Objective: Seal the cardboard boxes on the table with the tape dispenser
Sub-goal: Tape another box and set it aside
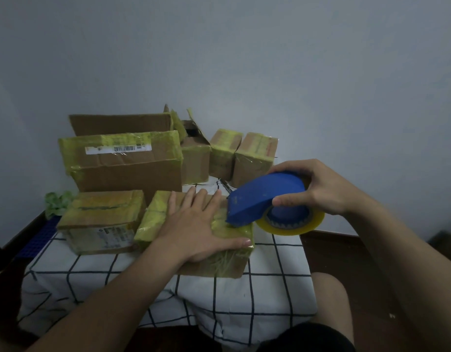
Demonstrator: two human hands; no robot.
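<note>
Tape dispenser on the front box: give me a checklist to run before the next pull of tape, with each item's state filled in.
1. Box held down: ok. The left hand lies flat on top of the front box.
2. Dispenser gripped: ok. The right hand is wrapped around the blue tape dispenser.
3. Dispenser's front edge on the box: ok. It meets the top near the right edge.
4. Tape left on the roll: ok. A yellowish ring shows.
5. Fingers out of the tape's path: not ok. The left hand covers most of the top beside the dispenser.
6. Tape end stuck to the box: cannot tell, hidden under the dispenser.
</note>
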